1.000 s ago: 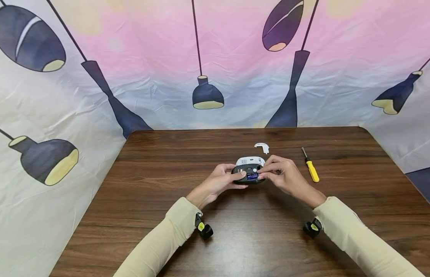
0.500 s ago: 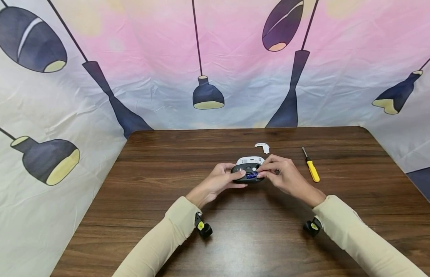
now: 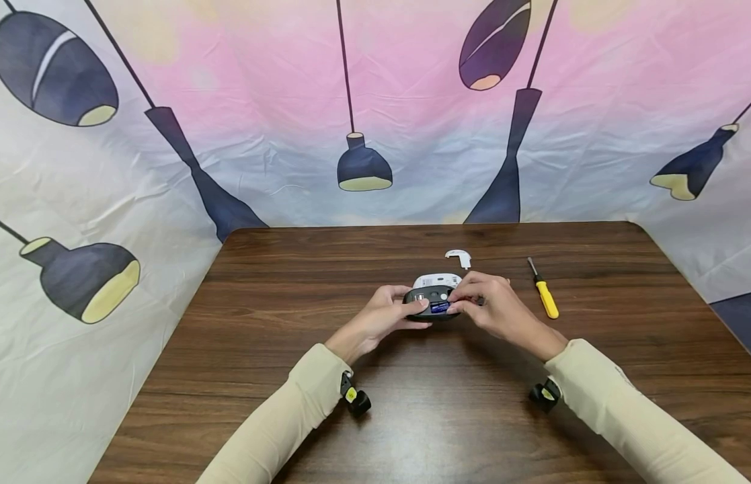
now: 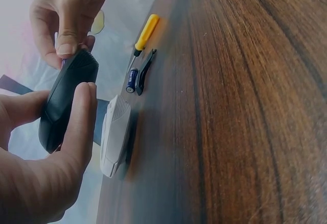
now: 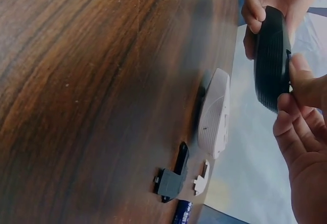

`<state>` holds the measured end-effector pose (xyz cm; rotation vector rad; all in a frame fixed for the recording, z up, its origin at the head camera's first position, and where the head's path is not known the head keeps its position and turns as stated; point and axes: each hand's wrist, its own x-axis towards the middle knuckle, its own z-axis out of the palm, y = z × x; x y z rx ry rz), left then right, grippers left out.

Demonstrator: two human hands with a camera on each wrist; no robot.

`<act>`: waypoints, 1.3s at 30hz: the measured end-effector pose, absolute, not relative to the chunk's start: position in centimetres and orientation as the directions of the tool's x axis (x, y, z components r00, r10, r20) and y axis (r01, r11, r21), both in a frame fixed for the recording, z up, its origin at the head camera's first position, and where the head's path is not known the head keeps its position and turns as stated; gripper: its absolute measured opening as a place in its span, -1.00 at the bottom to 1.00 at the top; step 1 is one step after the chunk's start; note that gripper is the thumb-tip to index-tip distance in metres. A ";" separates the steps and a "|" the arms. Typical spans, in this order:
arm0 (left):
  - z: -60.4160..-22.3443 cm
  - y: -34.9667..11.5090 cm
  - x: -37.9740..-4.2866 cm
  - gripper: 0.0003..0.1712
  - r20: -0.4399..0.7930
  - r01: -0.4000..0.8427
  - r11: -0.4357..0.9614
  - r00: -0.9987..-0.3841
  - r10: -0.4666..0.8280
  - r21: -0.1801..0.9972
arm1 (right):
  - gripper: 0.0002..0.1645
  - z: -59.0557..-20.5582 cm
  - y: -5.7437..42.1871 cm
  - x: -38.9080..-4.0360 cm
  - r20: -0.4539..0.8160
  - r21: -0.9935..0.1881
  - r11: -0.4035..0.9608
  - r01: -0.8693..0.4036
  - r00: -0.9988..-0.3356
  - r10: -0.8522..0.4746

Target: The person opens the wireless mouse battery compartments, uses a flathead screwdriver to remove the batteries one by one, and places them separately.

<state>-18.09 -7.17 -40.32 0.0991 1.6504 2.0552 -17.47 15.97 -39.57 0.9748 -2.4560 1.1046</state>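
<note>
My left hand point(image 3: 390, 310) grips a black computer mouse point(image 3: 416, 296) with its underside facing up, thumb across the bottom face and fingers beneath. Blue shows at the battery opening, where a battery point(image 3: 439, 308) sits. My right hand point(image 3: 493, 302) pinches that battery's right end between thumb and fingertips, which hide part of it. In the left wrist view the mouse point(image 4: 64, 101) is seen edge-on, held above the table. Just behind it a white mouse point(image 3: 436, 279) lies upside down on the wood.
Beyond the white mouse lies a white battery cover point(image 3: 460, 257). A screwdriver point(image 3: 546, 300) with a yellow handle rests to the right. The wrist views also show a black battery cover point(image 5: 171, 183) and a loose blue battery point(image 4: 132, 80) on the table point(image 3: 278, 289).
The black mouse has shifted very slightly left in both hands. My right fingertips have moved a little with the battery, whose blue side now shows more fully.
</note>
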 end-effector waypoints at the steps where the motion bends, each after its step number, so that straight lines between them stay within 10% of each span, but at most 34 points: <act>1: -40.3 -7.2 -18.1 -0.49 -0.248 -0.333 -0.142 -0.873 0.420 0.932 | -0.84 -39.5 15.9 -17.5 0.483 -0.559 0.485 -0.672 -0.740 -0.469; 39: -40.5 -7.1 -17.8 -0.44 -0.262 -0.338 -0.134 -0.880 0.397 0.931 | -0.82 -38.3 17.1 -17.3 0.412 -0.552 0.532 -0.642 -0.765 -0.495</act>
